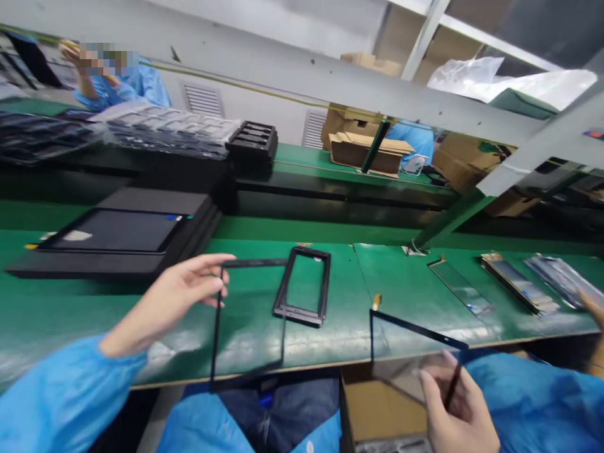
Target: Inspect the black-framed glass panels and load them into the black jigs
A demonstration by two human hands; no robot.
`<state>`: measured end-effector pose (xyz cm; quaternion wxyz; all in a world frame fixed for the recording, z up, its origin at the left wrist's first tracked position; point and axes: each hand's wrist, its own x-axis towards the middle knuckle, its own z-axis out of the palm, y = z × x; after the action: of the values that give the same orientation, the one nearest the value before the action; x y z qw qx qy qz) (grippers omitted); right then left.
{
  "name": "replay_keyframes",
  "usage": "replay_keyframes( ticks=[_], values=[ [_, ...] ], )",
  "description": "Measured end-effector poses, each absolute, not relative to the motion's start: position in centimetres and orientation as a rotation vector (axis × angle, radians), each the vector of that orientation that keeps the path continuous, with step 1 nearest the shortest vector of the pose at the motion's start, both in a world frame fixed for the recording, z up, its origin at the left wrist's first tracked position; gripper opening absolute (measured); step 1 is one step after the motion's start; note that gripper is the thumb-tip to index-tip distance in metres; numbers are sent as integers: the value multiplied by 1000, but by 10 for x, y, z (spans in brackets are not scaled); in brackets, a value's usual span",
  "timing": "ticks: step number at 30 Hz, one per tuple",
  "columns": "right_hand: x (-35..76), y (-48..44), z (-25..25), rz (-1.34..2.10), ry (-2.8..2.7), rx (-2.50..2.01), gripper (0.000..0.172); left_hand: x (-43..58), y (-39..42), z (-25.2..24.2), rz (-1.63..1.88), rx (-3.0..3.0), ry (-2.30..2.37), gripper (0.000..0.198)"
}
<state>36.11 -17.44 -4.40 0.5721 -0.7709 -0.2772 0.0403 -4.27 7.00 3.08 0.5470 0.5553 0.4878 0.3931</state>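
My left hand (189, 283) pinches the upper left corner of a thin black rectangular frame (215, 340), held upright above the bench's front edge. Green bench shows through it; I cannot tell if clear glass fills it. In my right hand (455, 402), fingers grip the right side of a black-bordered glass touch panel (396, 358), tilted, with a gold flex cable at its upper left corner. On the bench behind the left-hand frame lies a thicker black plastic frame (325, 283), partly overlapped by it in view.
At left, a dark screen panel (117, 229) rests on black foam sheets (189, 258). Glass panels (460, 286) and stacks (519, 286) lie at right, near another person's hand (592, 308). An open cardboard box (382, 409) sits below the edge. A green post (453, 217) rises behind.
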Motion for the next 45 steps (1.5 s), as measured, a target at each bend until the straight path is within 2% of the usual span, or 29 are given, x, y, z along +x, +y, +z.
replay_keyframes(
  ticks=[2, 3, 6, 10, 18, 25, 31, 45],
  values=[
    [327, -160, -48, 340, -541, -1649, 78, -24, 47, 30, 923, 1232, 1041, 44],
    [308, -153, -51, 473, -500, -1570, 82, -14, 38, 28, 922, 1202, 985, 42],
    [252, -135, -61, 729, -400, -1383, 75, 10, 19, 19, 958, 1169, 877, 43],
    [216, -125, -66, 849, -373, -1280, 63, 19, 7, 13, 1000, 1255, 860, 38],
    [215, -123, -59, 851, -370, -1267, 56, 18, -3, 18, 1054, 1269, 871, 31],
    [207, -125, -62, 775, -446, -1326, 67, 19, -9, 15, 1041, 1267, 889, 35],
    [205, -126, -68, 754, -538, -1396, 56, 20, -4, 5, 934, 1113, 853, 42],
    [208, -128, -72, 879, -591, -1464, 70, 20, -5, -14, 853, 849, 864, 52]
  ],
)
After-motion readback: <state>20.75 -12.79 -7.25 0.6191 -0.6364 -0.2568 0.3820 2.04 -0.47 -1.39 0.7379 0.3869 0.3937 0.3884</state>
